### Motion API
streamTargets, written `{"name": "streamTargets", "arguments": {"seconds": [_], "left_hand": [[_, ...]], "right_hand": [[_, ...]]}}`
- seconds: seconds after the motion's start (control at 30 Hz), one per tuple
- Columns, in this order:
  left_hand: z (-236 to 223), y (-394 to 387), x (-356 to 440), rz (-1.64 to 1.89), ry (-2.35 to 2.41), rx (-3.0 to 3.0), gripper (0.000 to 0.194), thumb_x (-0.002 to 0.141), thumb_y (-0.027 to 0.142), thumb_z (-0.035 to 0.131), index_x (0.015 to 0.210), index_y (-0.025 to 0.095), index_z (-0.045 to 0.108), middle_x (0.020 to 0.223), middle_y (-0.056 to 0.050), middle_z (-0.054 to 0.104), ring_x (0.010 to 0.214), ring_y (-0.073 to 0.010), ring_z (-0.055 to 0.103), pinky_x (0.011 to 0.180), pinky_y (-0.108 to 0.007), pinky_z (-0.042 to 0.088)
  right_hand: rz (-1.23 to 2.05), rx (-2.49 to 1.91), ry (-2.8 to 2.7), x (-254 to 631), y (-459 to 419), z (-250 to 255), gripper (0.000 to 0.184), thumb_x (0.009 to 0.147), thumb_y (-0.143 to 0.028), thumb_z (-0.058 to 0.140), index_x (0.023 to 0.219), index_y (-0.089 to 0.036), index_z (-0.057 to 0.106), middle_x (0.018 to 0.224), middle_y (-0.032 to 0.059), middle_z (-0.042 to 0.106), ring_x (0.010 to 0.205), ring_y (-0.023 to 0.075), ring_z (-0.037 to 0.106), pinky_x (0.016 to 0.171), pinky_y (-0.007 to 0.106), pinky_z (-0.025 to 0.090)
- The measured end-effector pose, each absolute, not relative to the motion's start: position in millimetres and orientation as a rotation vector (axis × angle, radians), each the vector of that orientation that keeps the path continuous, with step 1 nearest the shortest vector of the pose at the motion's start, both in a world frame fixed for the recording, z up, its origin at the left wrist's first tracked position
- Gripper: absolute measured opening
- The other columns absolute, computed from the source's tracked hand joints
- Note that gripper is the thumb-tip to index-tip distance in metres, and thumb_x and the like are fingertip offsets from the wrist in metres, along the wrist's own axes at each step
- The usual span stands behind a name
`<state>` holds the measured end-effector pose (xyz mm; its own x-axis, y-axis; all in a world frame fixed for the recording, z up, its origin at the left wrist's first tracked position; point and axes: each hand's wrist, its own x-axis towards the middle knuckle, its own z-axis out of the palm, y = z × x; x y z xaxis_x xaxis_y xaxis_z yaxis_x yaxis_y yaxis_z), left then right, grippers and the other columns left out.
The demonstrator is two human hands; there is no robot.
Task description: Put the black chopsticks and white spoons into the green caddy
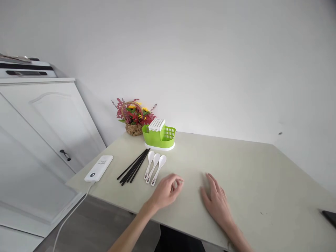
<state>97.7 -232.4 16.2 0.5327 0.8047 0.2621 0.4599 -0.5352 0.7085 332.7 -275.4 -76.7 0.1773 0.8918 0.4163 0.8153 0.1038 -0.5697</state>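
Note:
My left hand point(168, 190) is over the table near its front edge, its fingers curled in with thumb and forefinger tips close together and nothing seen in them. Just beyond and to its left lie three white spoons point(155, 167) side by side, handles toward me. Several black chopsticks point(133, 167) are fanned out left of the spoons. Behind them stands a green cutlery holder point(154, 139) with a white slotted top and white base. My right hand point(216, 201), fingers stretched out, rests low over the table and touches none of these things.
At the table's left edge lies a white power bank point(99, 168) with a cable point(70, 213) hanging down. A wicker basket of flowers point(133, 129) stands against the wall. A white cabinet point(55, 119) is on the left, and a dark object point(329, 217) lies at the far right.

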Motion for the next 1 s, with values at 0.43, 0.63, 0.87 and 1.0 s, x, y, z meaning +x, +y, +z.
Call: {"name": "streamTargets", "arguments": {"seconds": [0.43, 0.63, 0.87, 1.0], "left_hand": [[1.6, -256.7, 91.3, 0.746, 1.101, 1.798, 0.044, 0.101, 0.057, 0.046, 0.090, 0.020, 0.069, 0.064, 0.000, 0.057, 0.060, -0.0154, 0.052, 0.055, -0.026, 0.037], [1.2, -258.1, 89.9, 0.748, 1.115, 1.823, 0.045, 0.101, 0.057, 0.047, 0.086, 0.020, 0.068, 0.065, 0.000, 0.055, 0.060, -0.0150, 0.049, 0.055, -0.026, 0.035], [2.9, -257.8, 90.5, 0.754, 1.114, 1.832, 0.041, 0.101, 0.054, 0.049, 0.085, 0.021, 0.067, 0.064, 0.001, 0.055, 0.060, -0.0144, 0.049, 0.056, -0.026, 0.035], [2.5, -257.6, 90.7, 0.731, 1.089, 1.830, 0.039, 0.100, 0.051, 0.050, 0.081, 0.020, 0.064, 0.064, 0.002, 0.056, 0.060, -0.0138, 0.050, 0.057, -0.026, 0.036]], "right_hand": [[-0.008, -1.834, -1.800, 330.3, -290.6, -84.3, 0.063, 0.107, -0.053, 0.031, 0.156, -0.017, 0.046, 0.165, 0.0095, 0.040, 0.154, 0.0273, 0.034, 0.124, 0.054, 0.032], [0.007, -1.842, -1.776, 329.8, -292.7, -83.6, 0.062, 0.106, -0.054, 0.032, 0.156, -0.021, 0.047, 0.165, 0.0061, 0.041, 0.154, 0.0264, 0.034, 0.125, 0.053, 0.031], [0.019, -1.851, -1.800, 329.5, -293.6, -81.1, 0.062, 0.107, -0.053, 0.032, 0.155, -0.019, 0.048, 0.165, 0.0072, 0.040, 0.154, 0.0260, 0.033, 0.126, 0.052, 0.030], [0.035, -1.877, -1.800, 329.4, -295.1, -79.5, 0.060, 0.107, -0.052, 0.031, 0.156, -0.021, 0.047, 0.166, 0.0049, 0.039, 0.155, 0.0248, 0.032, 0.126, 0.051, 0.030]]}}
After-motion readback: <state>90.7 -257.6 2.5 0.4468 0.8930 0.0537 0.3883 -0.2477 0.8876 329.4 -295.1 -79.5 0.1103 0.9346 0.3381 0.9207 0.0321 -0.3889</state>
